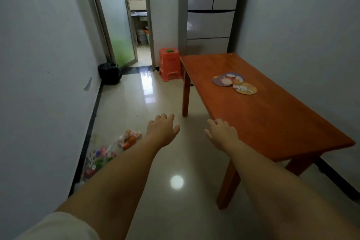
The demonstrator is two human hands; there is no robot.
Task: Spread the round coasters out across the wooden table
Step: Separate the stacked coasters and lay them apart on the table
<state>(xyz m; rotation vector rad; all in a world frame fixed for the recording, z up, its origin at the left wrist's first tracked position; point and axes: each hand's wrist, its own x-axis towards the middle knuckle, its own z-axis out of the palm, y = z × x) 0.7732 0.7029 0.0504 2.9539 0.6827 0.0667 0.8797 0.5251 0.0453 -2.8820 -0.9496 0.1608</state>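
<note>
A wooden table (272,115) stands against the right wall. Near its middle lie round coasters in an overlapping cluster: bluish-purple coasters (227,79) with a yellow coaster (245,88) partly tucked against them. My left hand (162,126) is stretched out over the floor, left of the table, fingers apart and holding nothing. My right hand (222,131) hovers at the table's near left edge, fingers apart and empty. Both hands are well short of the coasters.
An orange plastic stool (169,64) stands at the table's far left corner. A black bin (109,73) sits by the left wall near a glass door. Plastic bags of colourful items (109,154) lie on the tiled floor at left. A fridge (210,9) stands behind the table.
</note>
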